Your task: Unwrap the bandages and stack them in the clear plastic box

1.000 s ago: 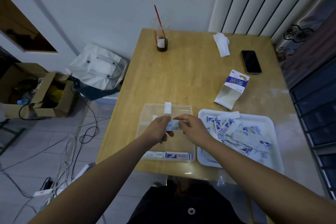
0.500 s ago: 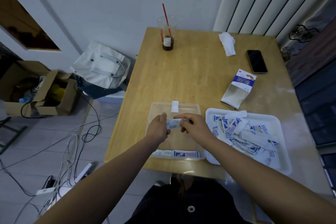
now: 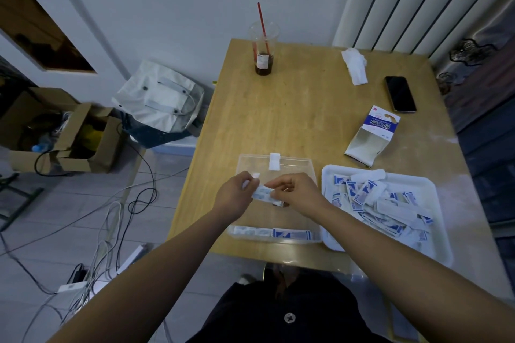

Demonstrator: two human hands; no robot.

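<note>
A small wrapped bandage with blue print is held above the clear plastic box. My left hand pinches its left end, where a white flap sticks up. My right hand pinches its right end. Both hands hover over the middle of the box. Bandages lie along the box's near wall. To the right, a white tray holds a heap of several wrapped bandages.
On the wooden table stand a plastic cup with a red straw, a crumpled tissue, a black phone and an opened bandage carton. Cardboard boxes, a white bag and cables lie on the floor at left.
The camera view has shifted, so the table sits further right. The wrapper's left flap now stands up at my left fingertips, and the bandage tilts down toward my right hand.
</note>
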